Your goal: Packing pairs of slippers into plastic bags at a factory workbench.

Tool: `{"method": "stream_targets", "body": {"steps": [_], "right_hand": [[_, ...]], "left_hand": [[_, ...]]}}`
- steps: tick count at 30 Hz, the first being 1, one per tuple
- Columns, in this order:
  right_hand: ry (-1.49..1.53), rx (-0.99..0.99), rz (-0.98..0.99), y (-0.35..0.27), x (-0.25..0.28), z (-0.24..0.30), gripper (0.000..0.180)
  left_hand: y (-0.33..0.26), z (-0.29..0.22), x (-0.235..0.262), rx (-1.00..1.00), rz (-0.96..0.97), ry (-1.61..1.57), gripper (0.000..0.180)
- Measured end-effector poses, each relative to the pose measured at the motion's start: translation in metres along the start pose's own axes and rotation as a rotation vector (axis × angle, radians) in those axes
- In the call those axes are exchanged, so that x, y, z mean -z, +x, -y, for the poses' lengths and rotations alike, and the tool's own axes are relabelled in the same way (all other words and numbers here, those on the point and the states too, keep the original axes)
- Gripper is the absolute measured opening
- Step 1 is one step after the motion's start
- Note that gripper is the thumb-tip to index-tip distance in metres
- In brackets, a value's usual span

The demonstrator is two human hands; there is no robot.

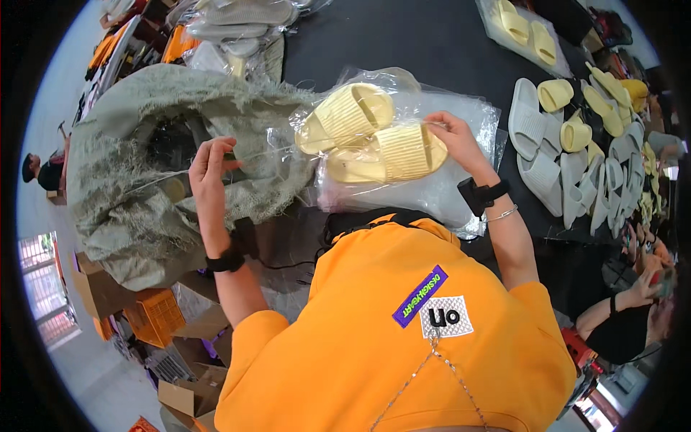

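A pair of pale yellow ribbed slippers point(407, 155) lies side by side in a clear plastic bag point(344, 194) in front of me. My right hand point(455, 138) pinches the bag at its right side, by the toe of the nearer slipper. To the left, my left hand point(212, 167) is closed, thumb against fingers, at a thin clear plastic strip point(277, 149). That strip stretches across the slippers toward my right hand; whether it belongs to the bag I cannot tell. Under the slippers is a stack of flat clear bags point(468, 183).
A large grey-green woven sack point(108, 144) with an open mouth stands at the left. Loose grey and yellow slippers point(551, 173) cover the table's right side. Bagged slippers point(529, 32) lie far right, grey ones point(241, 18) far left. Another person's arm point(612, 313) shows at the right.
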State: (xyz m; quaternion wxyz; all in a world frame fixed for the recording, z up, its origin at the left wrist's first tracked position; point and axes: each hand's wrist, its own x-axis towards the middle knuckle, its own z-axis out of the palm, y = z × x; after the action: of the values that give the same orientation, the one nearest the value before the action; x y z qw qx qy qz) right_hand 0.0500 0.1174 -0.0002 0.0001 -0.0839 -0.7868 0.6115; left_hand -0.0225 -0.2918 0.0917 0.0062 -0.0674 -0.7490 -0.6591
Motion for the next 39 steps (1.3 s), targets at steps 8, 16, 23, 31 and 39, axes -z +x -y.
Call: {"method": "stream_targets", "body": {"steps": [8, 16, 23, 31, 39], "right_hand": [[0.074, -0.098, 0.050, -0.008, 0.001, 0.010, 0.022], [-0.435, 0.271, -0.062, -0.008, 0.013, 0.065, 0.020], [-0.465, 0.498, 0.024, -0.015, 0.013, 0.127, 0.017], [-0.504, 0.380, -0.090, -0.010, 0.010, 0.050, 0.015], [-0.391, 0.487, 0.066, -0.040, 0.033, 0.050, 0.011]], "left_hand": [[-0.035, 0.001, -0.059, -0.387, 0.210, 1.222, 0.025], [-0.004, -0.012, -0.073, -0.242, 0.242, 1.107, 0.013], [0.010, -0.060, -0.054, -0.180, 0.046, 0.010, 0.029], [0.022, -0.058, -0.027, -0.105, -0.107, -0.472, 0.028], [0.032, -0.040, -0.011, 0.014, 0.068, 0.055, 0.021]]}}
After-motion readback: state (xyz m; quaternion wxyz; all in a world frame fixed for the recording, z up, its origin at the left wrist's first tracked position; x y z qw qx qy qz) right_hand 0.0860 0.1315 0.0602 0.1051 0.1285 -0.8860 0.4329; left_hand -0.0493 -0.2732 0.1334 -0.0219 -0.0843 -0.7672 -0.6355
